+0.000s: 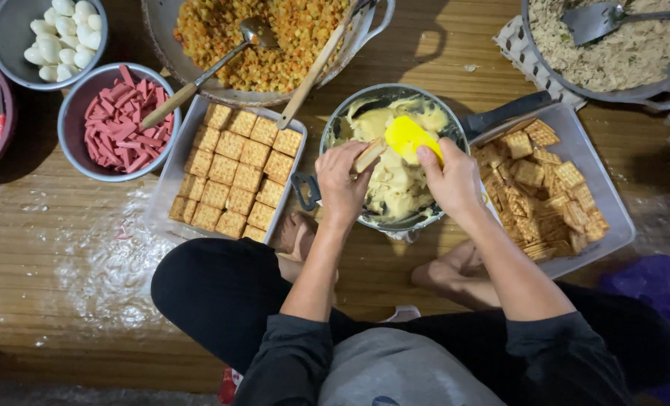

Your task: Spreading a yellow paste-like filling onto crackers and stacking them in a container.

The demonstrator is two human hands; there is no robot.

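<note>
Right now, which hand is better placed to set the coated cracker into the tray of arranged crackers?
Left, probably. The left hand holds the cracker and is nearer the tray. The right hand holds the yellow spatula.

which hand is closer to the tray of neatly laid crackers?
Left. The left hand holds a cracker over the pan, just right of that tray. The right hand, holding the yellow spatula, is farther right.

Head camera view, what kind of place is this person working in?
Probably a home or small food-prep spot on a wooden floor: the person sits cross-legged among a pan of pale cream, trays of square crackers and bowls of sliced sausage.
</note>
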